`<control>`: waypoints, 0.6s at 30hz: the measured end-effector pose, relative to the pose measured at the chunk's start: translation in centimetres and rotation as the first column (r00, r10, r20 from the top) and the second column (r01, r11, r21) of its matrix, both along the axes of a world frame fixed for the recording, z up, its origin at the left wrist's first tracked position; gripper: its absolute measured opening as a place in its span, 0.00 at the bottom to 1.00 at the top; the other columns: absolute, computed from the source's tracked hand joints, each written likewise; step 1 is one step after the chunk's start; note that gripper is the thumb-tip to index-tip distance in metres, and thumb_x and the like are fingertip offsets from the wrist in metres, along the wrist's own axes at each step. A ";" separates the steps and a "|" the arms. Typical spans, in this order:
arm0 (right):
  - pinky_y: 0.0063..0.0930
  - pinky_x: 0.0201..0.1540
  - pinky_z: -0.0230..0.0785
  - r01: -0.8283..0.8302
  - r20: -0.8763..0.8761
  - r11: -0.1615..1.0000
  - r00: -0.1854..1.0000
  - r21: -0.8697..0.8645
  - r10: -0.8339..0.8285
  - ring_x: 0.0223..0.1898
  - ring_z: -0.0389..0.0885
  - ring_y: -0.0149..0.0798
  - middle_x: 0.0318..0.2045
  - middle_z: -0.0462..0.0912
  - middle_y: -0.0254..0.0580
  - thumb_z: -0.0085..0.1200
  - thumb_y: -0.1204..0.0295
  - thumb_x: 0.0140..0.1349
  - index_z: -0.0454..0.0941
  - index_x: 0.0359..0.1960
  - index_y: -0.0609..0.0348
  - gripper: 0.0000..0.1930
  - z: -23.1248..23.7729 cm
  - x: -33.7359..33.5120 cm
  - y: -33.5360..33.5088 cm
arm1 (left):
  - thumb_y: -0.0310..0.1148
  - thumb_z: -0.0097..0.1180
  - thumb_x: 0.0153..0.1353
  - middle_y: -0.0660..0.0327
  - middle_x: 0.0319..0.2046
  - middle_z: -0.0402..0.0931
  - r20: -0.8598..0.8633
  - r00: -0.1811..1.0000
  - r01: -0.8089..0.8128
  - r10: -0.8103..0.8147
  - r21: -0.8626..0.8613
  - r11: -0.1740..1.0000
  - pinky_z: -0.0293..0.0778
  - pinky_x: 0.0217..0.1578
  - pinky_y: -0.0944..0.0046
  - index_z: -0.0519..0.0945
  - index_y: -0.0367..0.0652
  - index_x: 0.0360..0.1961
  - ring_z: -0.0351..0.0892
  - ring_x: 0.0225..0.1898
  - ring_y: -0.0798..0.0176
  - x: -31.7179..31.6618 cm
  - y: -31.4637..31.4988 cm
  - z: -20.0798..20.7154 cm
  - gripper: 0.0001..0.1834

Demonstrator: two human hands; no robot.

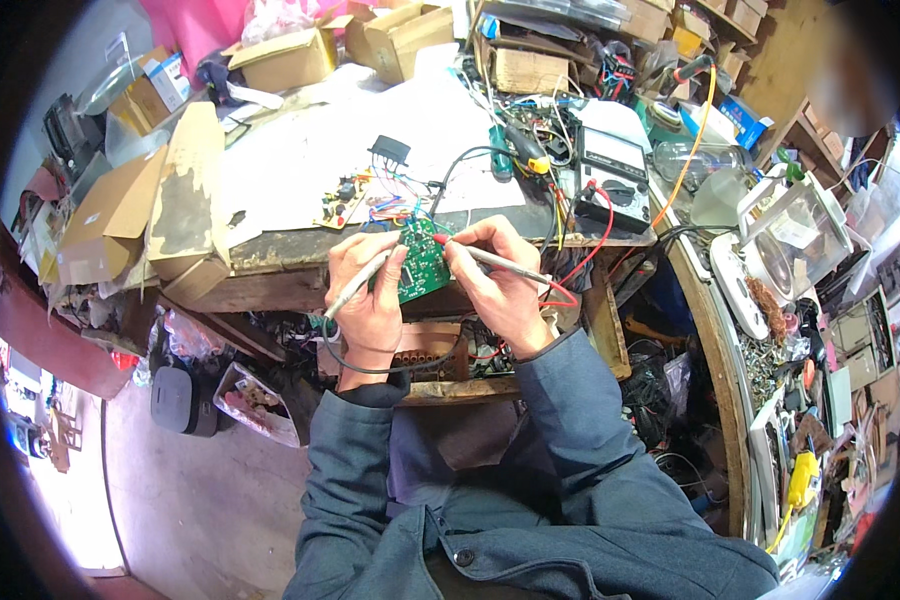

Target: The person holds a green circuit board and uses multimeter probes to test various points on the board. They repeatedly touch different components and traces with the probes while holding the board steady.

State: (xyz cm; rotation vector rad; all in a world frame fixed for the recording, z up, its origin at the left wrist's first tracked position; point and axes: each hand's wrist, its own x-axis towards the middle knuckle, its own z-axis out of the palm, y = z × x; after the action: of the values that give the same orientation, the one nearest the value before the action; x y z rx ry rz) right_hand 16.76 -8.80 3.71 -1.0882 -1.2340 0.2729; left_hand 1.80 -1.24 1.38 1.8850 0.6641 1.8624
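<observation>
Left grip (375, 310): closed on a slim grey test probe (355, 285) and, apparently, a thin green circuit board (425, 268).
Circuit board: held at twelve o'clock, between the grips; judged light, stiff, fragile; best taken by its edges.
Right grip (495, 297): closed on a grey, red-tipped test probe (505, 264).
</observation>
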 end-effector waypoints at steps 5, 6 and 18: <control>0.16 0.30 0.70 -0.022 0.017 1.000 1.000 -0.008 0.022 0.29 0.77 0.18 0.30 0.84 0.32 0.64 0.78 0.70 0.80 0.41 0.66 0.05 -0.4 0.2 0.1 | 0.24 0.69 0.66 0.59 0.46 0.82 -0.039 0.999 0.001 -0.001 -0.004 1.000 0.76 0.54 0.64 0.87 0.39 0.46 0.80 0.50 0.62 -0.4 -0.1 0.1 0.08; 0.16 0.30 0.70 -0.014 0.031 1.000 0.999 -0.018 0.014 0.29 0.77 0.19 0.30 0.84 0.32 0.63 0.78 0.70 0.79 0.41 0.66 0.05 -0.4 0.4 0.1 | 0.24 0.68 0.66 0.59 0.46 0.82 -0.045 0.999 0.000 0.000 0.001 1.000 0.76 0.54 0.64 0.87 0.39 0.46 0.80 0.50 0.62 -0.3 0.0 0.0 0.08; 0.22 0.32 0.75 -0.008 0.027 1.000 1.000 0.016 0.007 0.30 0.82 0.23 0.29 0.87 0.39 0.63 0.78 0.68 0.80 0.39 0.66 0.05 0.1 0.0 0.0 | 0.24 0.68 0.67 0.59 0.47 0.81 -0.007 1.000 0.030 -0.030 -0.032 0.999 0.76 0.54 0.63 0.86 0.39 0.46 0.80 0.50 0.62 -0.4 -0.2 -0.4 0.08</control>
State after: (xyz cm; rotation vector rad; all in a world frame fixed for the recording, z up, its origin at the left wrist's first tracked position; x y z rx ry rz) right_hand 16.80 -8.78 3.79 -1.0769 -1.2628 0.2540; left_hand 1.43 -1.40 1.03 1.8725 0.6602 1.8162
